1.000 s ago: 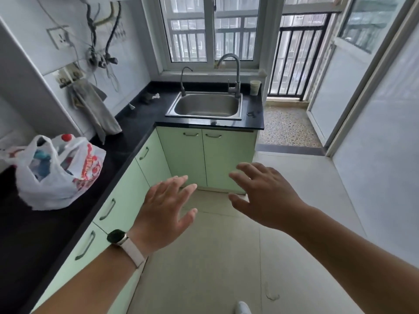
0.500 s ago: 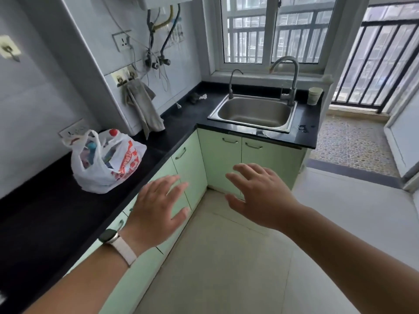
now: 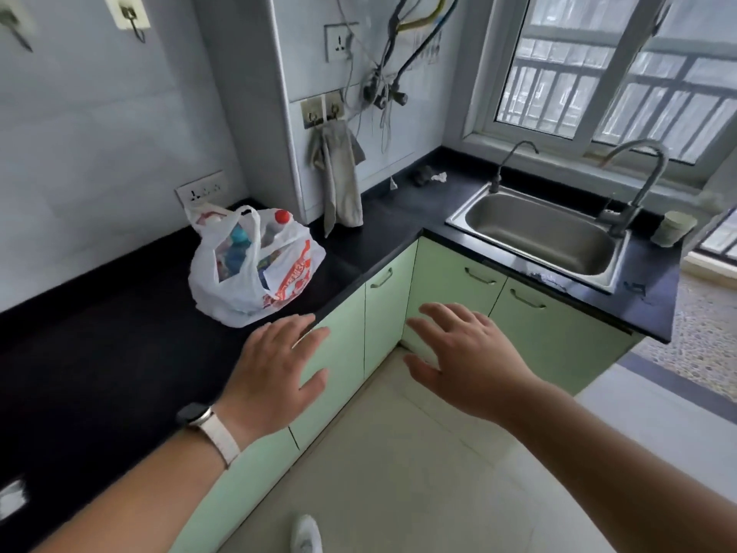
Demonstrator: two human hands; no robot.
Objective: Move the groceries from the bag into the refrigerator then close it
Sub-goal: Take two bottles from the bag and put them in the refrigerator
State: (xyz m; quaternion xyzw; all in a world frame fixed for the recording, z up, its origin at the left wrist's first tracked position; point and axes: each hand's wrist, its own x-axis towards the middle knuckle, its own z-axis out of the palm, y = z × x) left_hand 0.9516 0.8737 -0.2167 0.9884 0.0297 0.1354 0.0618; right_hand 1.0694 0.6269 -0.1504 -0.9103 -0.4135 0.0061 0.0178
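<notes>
Bag [image 3: 255, 269] of groceries sits on black counter [image 3: 99, 333] near the wall — untouched. Left hand [image 3: 275, 369] and right hand [image 3: 466, 361] hover, fingers spread, holding nothing.

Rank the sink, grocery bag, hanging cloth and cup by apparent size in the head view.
Largest: sink and grocery bag, about alike; the bag is nearer, so unranked.
Then hanging cloth.
Smallest: cup.

I look into a home kitchen: a black countertop [image 3: 99, 333] runs over pale green cabinets [image 3: 558, 333] to a stainless steel sink [image 3: 538, 237] and gooseneck faucet [image 3: 642, 173] under a barred window [image 3: 622, 73]. A towel [image 3: 339, 181] hangs from a wall hook [image 3: 333, 111], and a grocery bag [image 3: 239, 289] stands on the countertop.
</notes>
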